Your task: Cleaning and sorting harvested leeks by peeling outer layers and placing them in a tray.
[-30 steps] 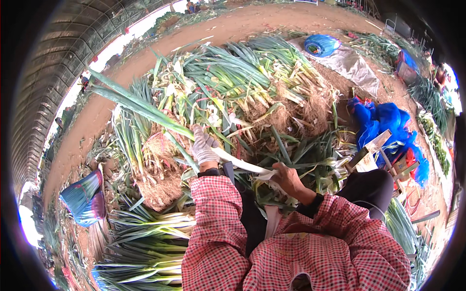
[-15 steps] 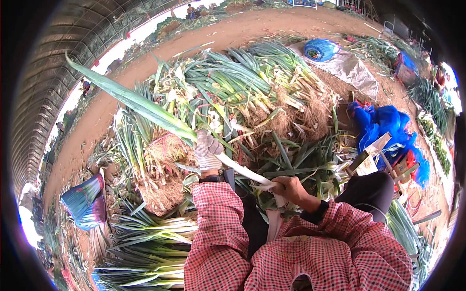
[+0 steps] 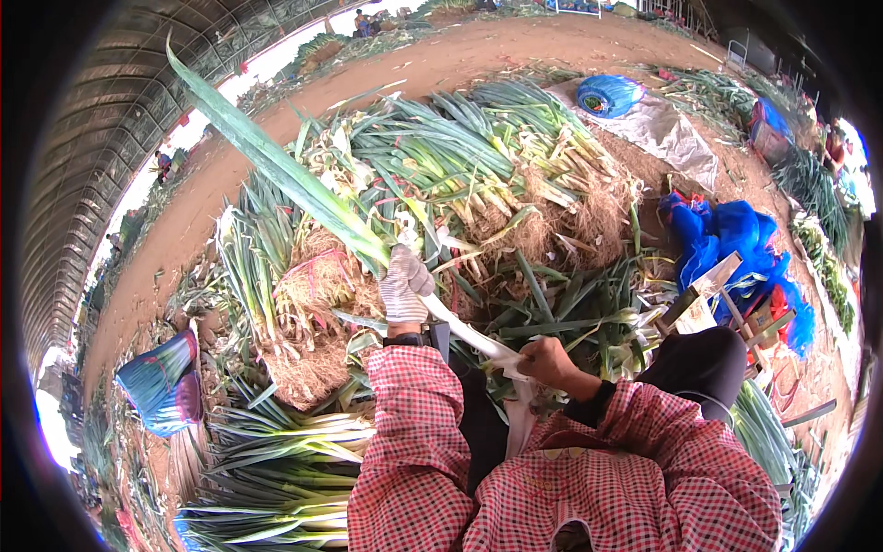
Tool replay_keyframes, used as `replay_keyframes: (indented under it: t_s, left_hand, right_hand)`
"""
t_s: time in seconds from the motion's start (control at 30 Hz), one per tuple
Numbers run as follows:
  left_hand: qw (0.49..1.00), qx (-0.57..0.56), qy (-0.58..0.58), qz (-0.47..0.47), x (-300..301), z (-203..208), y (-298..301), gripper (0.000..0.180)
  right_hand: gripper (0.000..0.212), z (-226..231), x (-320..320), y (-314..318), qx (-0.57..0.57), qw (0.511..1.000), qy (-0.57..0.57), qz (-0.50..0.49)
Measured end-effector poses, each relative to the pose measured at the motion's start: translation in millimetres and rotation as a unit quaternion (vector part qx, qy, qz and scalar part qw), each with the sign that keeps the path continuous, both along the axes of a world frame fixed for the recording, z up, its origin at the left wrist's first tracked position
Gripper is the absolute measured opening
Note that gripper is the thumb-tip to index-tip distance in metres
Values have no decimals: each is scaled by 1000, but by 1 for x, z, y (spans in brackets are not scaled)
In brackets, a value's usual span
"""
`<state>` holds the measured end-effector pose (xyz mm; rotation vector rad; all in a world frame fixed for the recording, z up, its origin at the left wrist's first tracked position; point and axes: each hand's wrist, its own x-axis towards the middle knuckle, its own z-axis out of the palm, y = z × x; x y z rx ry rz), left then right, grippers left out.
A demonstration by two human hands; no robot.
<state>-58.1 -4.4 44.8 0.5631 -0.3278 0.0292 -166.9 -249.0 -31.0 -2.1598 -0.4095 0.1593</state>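
A long green onion (image 3: 294,181) slants across the middle, its green leaves up at the far left and its white shaft low toward me. My left hand (image 3: 405,281), in a pale striped glove, is wrapped round the stalk where green turns white. Bare and closed, my right hand (image 3: 555,365) grips the white lower end; its fingertips are partly hidden. A pale strip (image 3: 521,414) hangs beneath that end, and I cannot tell whether it is peeled skin. Beyond both hands lies a heap of untrimmed green onions (image 3: 441,147) with brown, stringy roots.
Cleaner green onions (image 3: 285,478) lie in a pile at my lower left, near a blue-wrapped bundle (image 3: 164,382). Blue netting (image 3: 731,239) and a wooden frame (image 3: 713,285) are on the right. A blue roll (image 3: 609,95) rests on a pale sheet (image 3: 667,138) farther off.
The green onion and my left hand have shifted slightly right, and its leaf tip has swung up and right. My right hand stays by the white end, turned a little.
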Motion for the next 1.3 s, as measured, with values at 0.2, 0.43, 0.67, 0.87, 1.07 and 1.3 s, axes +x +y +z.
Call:
replay_keyframes:
  t_s: [0.2, 0.43, 0.67, 0.87, 1.07, 1.3]
  left_hand:
    - [998, 4, -56, -14, -2, 9, 6, 20]
    - [954, 44, 209, 211, 3, 12, -31, 32]
    - [967, -91, 138, 195, 1, 8, -9, 29]
    - [985, -144, -22, 97, -1, 13, 6, 32]
    - [964, -188, -183, -50, -4, 16, 21, 37]
    - [954, -264, -143, -18, 2, 13, 26, 41]
  right_hand:
    - [20, 4, -8, -1, 116, 984, 132, -21]
    - [34, -19, 29, -13, 75, 962, -163, -206]
    - [14, 27, 39, -2, 85, 945, -121, -292]
    - [19, 32, 35, -13, 312, 939, 99, -106]
    - [16, 43, 15, 6, 458, 822, 304, -149]
    - [35, -47, 8, -71, -177, 975, 25, 129]
